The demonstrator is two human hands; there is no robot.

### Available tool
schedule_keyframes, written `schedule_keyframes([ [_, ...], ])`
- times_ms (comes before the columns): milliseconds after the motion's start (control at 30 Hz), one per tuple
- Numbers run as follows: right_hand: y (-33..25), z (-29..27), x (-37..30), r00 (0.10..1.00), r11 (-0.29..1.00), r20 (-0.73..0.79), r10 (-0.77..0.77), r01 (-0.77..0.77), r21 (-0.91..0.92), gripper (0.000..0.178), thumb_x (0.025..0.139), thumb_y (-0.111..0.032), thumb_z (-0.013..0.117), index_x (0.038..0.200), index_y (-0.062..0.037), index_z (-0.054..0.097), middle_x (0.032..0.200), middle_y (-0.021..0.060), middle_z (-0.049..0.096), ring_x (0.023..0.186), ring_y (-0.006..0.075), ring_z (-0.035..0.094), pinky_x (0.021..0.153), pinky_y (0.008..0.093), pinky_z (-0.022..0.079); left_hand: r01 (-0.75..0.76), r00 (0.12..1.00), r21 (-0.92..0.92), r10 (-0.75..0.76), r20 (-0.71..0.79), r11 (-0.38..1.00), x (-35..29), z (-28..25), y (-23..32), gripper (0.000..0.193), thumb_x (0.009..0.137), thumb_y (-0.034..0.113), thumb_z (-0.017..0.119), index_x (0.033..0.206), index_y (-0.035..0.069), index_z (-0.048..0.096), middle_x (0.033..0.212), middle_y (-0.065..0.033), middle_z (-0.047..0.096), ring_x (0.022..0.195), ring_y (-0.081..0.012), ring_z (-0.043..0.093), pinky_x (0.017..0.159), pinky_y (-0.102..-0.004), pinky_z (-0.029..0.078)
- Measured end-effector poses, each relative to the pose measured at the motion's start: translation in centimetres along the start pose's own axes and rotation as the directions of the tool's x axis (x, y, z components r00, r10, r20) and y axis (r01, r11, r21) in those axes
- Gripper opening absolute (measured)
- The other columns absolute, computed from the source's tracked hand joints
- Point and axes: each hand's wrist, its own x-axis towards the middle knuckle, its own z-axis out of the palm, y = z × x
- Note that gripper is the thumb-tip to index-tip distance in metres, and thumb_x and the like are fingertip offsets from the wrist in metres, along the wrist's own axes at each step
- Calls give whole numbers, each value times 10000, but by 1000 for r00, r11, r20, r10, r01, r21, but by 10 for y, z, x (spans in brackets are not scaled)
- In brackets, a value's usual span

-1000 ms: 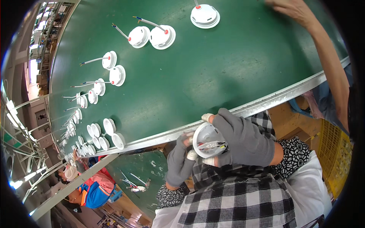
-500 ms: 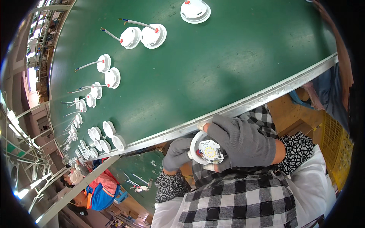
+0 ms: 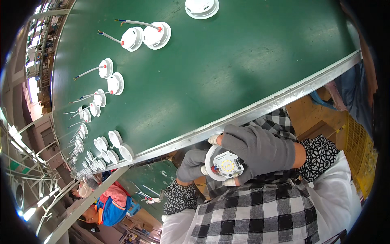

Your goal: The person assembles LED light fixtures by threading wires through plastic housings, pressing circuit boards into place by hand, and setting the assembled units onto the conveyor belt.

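Low in front of me, just off the table's edge, both my hands hold a round white LED downlight. Its open face is turned up, showing a white circuit board with a ring of yellow LEDs and a bit of red at the left. My right hand, in a grey glove with bare or taped fingertips, wraps the far and right side, thumb at the near rim. My left hand, gloved alike, grips the left rim with curled fingers. The housing's underside is hidden.
A green table with a metal edge rail stretches ahead. White downlights with grey cables lie on it, face down. White round covers stand at its left end. Cable pieces lie lower left; another person sits beyond.
The downlight in my hands has shifted slightly right and down. The downlights on the table sit a little farther left in view; I cannot tell whether they or my head moved.
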Motion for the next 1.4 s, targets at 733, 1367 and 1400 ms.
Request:
schedule_keyframes([
  [733,31,47,-65,889,770,437,137,-373,517,687,662,-261,807,1214,-41,462,1191,122,428,1138,262,460,974,336,395,370,926,111,-376,41,922,-20,62,-12,213,984,170,506,1113,9,558,961,-2,589,840,-41,522,747,-209,439],
  [1367,36,44,-64,867,790,494,62,-346,507,670,663,-311,799,1191,-49,481,1133,101,439,1076,248,467,937,332,392,117,974,298,-168,152,947,-20,46,-34,183,959,220,535,1013,46,558,738,-80,555,672,-119,539,644,-279,441],
  [1400,30,38,-58,838,768,532,123,-420,484,663,685,-352,783,1182,-39,474,1118,111,445,1053,252,487,919,337,408,125,970,479,-208,125,869,-21,45,-27,264,924,265,584,1067,46,544,773,-92,563,708,-147,562,666,-300,457],
])
